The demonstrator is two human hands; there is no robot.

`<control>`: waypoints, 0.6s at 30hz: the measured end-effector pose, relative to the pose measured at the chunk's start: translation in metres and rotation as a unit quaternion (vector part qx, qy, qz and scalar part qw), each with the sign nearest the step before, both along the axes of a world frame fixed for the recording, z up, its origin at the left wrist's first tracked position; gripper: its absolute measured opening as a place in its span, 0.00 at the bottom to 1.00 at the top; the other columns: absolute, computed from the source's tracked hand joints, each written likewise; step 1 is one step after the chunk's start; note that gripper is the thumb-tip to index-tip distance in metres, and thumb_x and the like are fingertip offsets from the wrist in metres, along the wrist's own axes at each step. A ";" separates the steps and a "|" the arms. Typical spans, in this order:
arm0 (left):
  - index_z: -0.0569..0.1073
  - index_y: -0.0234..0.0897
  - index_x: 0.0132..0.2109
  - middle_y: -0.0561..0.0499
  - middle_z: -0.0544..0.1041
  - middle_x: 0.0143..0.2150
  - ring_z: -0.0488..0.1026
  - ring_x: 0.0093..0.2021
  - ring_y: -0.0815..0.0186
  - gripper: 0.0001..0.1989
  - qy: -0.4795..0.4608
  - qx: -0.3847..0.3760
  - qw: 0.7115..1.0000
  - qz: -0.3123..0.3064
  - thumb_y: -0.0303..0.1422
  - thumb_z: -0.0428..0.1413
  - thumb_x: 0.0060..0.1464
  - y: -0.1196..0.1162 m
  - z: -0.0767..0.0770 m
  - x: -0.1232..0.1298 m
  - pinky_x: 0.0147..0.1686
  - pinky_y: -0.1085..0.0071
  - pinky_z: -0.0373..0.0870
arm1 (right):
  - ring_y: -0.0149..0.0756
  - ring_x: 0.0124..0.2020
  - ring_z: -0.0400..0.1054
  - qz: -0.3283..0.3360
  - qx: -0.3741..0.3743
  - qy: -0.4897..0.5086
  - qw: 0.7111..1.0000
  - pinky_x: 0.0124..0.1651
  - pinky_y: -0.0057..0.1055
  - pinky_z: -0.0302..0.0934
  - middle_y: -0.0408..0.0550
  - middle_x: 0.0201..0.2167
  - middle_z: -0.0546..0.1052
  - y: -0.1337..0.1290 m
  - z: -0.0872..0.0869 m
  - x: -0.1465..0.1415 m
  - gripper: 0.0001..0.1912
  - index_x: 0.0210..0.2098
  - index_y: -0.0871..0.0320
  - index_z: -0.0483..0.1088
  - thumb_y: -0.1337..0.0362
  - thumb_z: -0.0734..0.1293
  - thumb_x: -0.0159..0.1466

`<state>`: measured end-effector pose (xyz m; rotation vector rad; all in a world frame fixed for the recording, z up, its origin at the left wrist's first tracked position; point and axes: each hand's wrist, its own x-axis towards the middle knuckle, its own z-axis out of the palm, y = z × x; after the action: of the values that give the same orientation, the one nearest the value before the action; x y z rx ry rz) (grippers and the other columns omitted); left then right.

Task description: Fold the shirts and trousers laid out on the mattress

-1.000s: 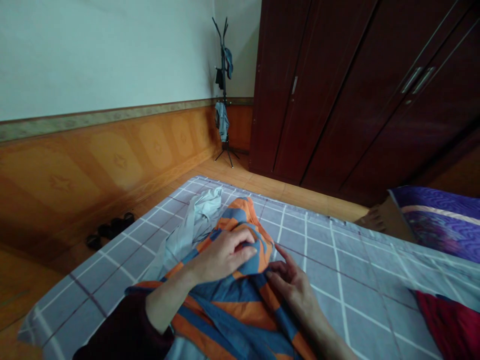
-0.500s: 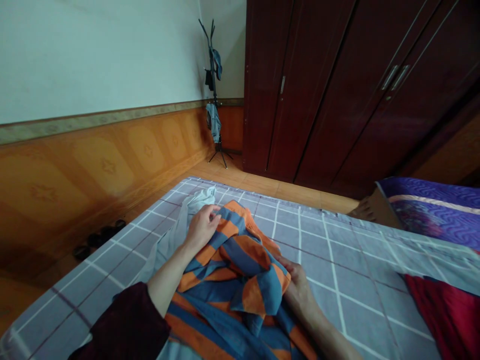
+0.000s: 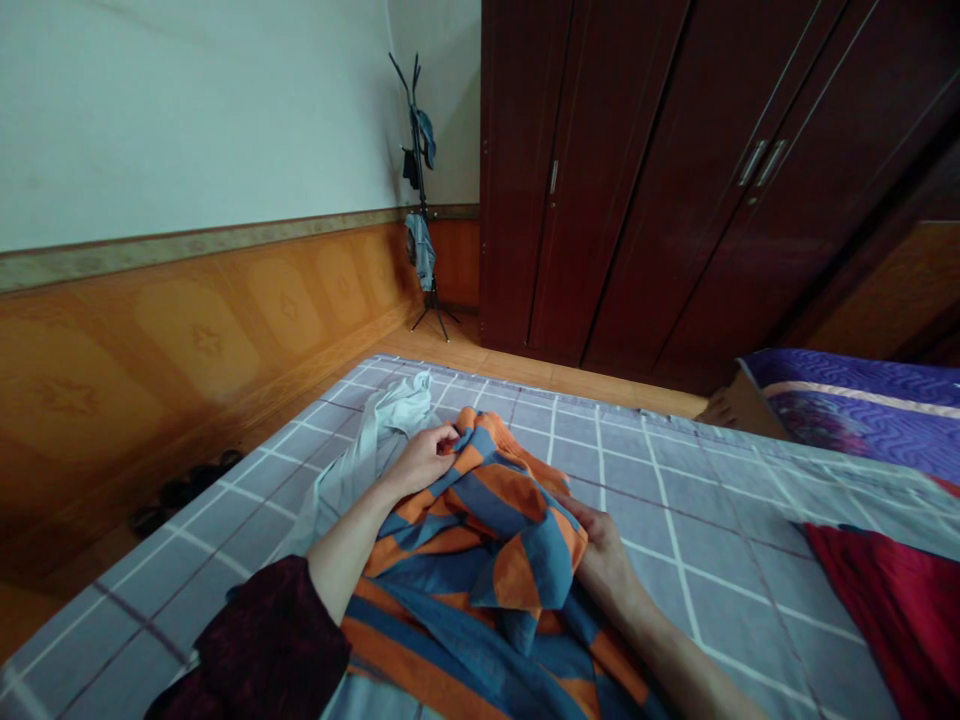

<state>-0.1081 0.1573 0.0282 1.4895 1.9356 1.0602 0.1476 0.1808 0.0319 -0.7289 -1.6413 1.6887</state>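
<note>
An orange and blue striped garment (image 3: pixel 480 560) lies bunched on the bed in front of me, its lower part running out of the bottom of the view. My left hand (image 3: pixel 424 458) pinches its far left edge between thumb and fingers. On the right side my right hand (image 3: pixel 600 540) is closed on the cloth; folds hide part of its fingers. A pale, light-coloured garment (image 3: pixel 375 430) lies just beyond and left of my left forearm, partly under the striped one.
The bed (image 3: pixel 652 500) has a grey checked sheet. Red cloth (image 3: pixel 892 600) lies at right, near a purple quilted cover (image 3: pixel 862 410). Beyond stand a dark wardrobe (image 3: pixel 600 180) and a coat rack (image 3: pixel 420 190). Shoes (image 3: pixel 184 490) sit on the floor at left.
My left hand has shifted slightly right and down, and the cloth edge at its fingers is more gathered. My right hand stays on the garment. The view has moved a little.
</note>
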 end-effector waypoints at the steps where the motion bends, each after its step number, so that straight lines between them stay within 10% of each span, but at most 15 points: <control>1: 0.71 0.38 0.29 0.55 0.71 0.29 0.69 0.34 0.66 0.03 0.003 0.012 1.000 -0.012 0.27 0.55 0.43 0.000 0.001 0.001 0.36 0.72 0.66 | 0.48 0.41 0.73 0.003 0.006 0.000 1.000 0.48 0.41 0.65 0.45 0.38 0.79 0.000 0.000 0.000 0.18 0.40 0.53 0.77 0.55 0.73 0.51; 10: 0.64 0.39 0.30 0.55 0.70 0.29 0.70 0.34 0.65 0.03 -0.060 0.041 0.997 -0.038 0.27 0.51 0.44 -0.007 0.014 0.008 0.35 0.70 0.67 | 0.46 0.43 0.72 0.025 0.018 0.013 0.999 0.49 0.41 0.65 0.45 0.43 0.78 -0.005 0.003 0.001 0.17 0.44 0.53 0.75 0.55 0.70 0.57; 18: 0.59 0.38 0.58 0.47 0.75 0.48 0.73 0.48 0.60 0.32 -0.299 0.002 0.945 -0.134 0.29 0.58 0.45 -0.015 0.018 0.012 0.47 0.65 0.68 | 0.50 0.42 0.73 -0.044 -0.154 0.065 0.985 0.49 0.44 0.64 0.50 0.39 0.79 -0.002 0.002 0.001 0.23 0.41 0.56 0.76 0.59 0.76 0.45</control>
<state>-0.0965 0.1423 0.0463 1.1986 1.2723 1.2100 0.1481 0.1788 0.0341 -0.8062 -1.2551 1.9052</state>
